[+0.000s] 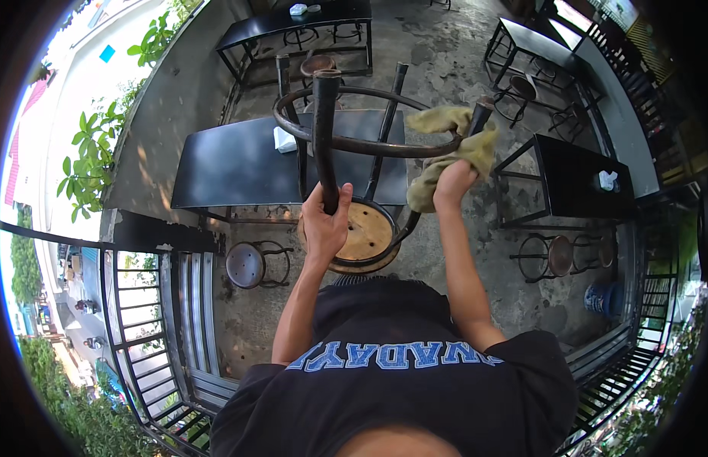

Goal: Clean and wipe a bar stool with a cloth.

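Note:
An upturned stool with dark metal legs and a ring brace [382, 147] is in front of me, its legs pointing up and away. The pale underside of its round seat [362, 231] faces me, near my lap. My left hand [326, 220] grips one leg low down, close to the seat. In my right hand [455, 185] is a yellowish-green cloth [431, 177], bunched around another leg near where the ring meets it. Part of the cloth drapes over the ring, and that leg's middle stretch is hidden behind cloth and hand.
A black table [234, 165] with a white tissue pack [284, 140] stands just beyond the stool. Another black table [582, 177] is at right. Round stools stand at left [245, 265] and right [559, 255]. A blue bucket [602, 300] sits by the right railing.

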Demonstrator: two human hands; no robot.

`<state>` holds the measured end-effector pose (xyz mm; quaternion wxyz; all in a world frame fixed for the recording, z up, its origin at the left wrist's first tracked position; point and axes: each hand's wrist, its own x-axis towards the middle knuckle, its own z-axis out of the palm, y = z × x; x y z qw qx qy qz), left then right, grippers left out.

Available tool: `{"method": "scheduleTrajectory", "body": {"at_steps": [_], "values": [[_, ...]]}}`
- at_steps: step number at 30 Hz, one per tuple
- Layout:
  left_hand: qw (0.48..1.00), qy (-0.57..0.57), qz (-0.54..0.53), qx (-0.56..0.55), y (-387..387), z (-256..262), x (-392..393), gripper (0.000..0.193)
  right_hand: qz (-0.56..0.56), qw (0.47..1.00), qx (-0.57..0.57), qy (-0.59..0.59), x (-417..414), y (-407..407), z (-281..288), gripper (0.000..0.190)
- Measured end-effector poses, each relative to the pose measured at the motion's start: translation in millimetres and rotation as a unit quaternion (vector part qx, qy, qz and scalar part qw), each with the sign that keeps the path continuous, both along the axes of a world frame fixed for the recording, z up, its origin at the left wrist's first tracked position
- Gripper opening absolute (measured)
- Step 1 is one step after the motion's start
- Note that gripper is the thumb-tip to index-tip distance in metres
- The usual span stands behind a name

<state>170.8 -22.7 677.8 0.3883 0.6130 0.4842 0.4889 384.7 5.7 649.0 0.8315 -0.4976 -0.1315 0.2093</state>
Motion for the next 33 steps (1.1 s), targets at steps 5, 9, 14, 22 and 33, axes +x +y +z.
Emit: {"method": "scheduleTrajectory", "body": {"at_steps": [5, 9, 14, 22, 33], "values": [[1.000, 0.009, 0.009, 0.014, -1, 0, -5, 0.031, 0.162, 0.949, -0.160, -0.218, -55, -56, -102, 0.028], [1.000, 0.012, 0.027, 0.005, 1, -6, -13, 0.032, 0.298, 0.908, -0.182, -0.232, -67, -88, -149, 0.029], [1.000, 0.005, 0.021, -0.010, -3, -14, -14, 0.033, 0.128, 0.970, -0.087, -0.186, -43, -35, -165, 0.035], [1.000, 0.018, -0.001, -0.005, -7, -23, 0, 0.034, 0.084, 0.781, -0.137, -0.604, -26, -30, -97, 0.036], [0.996, 0.061, -0.050, -0.034, -20, -39, 3, 0.026, 0.404, 0.710, -0.118, -0.565, 60, -54, 8, 0.038]]}}
